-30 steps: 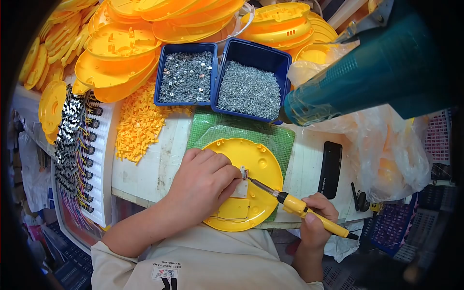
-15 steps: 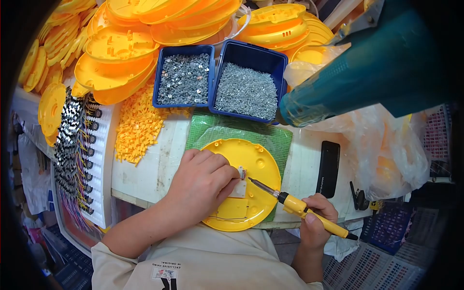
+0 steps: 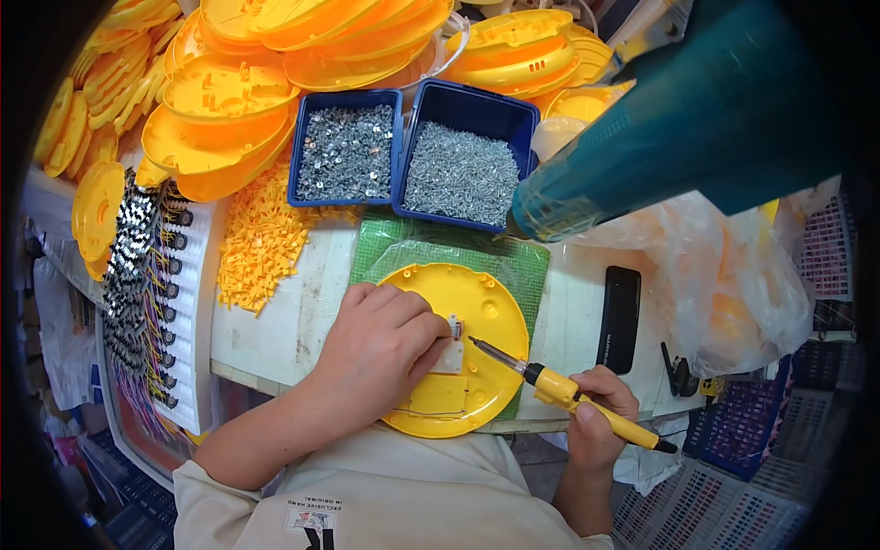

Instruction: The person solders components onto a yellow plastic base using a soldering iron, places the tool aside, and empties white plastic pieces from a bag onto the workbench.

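A round yellow plastic shell lies on a green mat at the table's front edge. My left hand rests over its left side, fingertips pinched at a small white part near the middle; whatever they hold is hidden. In my right hand is a soldering iron with a yellow handle and metal shaft. Its dark tip points left, close to my left fingertips and a small component, and I cannot tell whether it touches the shell.
Blue bins of screws and small metal pieces stand behind the mat. Left are small yellow pieces and a white foam tray with wired parts. A teal tube overhangs from the right. A black case lies below it.
The view has shifted slightly, and the teal tube appears a little further left. Both hands, the soldering iron and the shell keep nearly the same arrangement.
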Demonstrator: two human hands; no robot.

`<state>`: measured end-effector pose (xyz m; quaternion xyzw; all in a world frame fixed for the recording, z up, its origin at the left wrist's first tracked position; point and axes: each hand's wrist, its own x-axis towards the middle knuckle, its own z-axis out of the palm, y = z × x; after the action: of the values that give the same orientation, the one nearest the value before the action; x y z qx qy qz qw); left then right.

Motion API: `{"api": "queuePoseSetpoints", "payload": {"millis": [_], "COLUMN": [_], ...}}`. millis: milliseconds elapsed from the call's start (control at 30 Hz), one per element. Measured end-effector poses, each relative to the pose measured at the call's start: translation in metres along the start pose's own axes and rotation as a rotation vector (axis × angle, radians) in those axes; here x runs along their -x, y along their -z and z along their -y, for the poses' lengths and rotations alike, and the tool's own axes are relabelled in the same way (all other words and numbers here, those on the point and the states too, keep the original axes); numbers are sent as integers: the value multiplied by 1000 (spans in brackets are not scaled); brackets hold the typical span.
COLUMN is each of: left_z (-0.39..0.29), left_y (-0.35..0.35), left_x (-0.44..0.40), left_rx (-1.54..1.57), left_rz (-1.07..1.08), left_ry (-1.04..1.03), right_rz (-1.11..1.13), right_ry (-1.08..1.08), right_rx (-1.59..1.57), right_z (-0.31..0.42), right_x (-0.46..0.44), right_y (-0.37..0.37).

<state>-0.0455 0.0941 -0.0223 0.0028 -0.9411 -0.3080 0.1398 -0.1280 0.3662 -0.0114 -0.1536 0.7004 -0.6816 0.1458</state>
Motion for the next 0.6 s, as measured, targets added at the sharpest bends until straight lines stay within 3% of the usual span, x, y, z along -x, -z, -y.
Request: {"api": "queuePoseSetpoints", "payload": {"millis": [367, 600], "left_z": [1, 1], "left_y": [-1, 0], "left_x": [0, 0], "left_rx": [-4, 5], "left_rz": [5, 8], "left_ry": [-10, -6], "right_rz": [-71, -114], "right_ry": [-56, 23], "right_rx": [-62, 0], "right_z": [0, -5], "right_x": [6, 10], "right_y": [-2, -2]}}
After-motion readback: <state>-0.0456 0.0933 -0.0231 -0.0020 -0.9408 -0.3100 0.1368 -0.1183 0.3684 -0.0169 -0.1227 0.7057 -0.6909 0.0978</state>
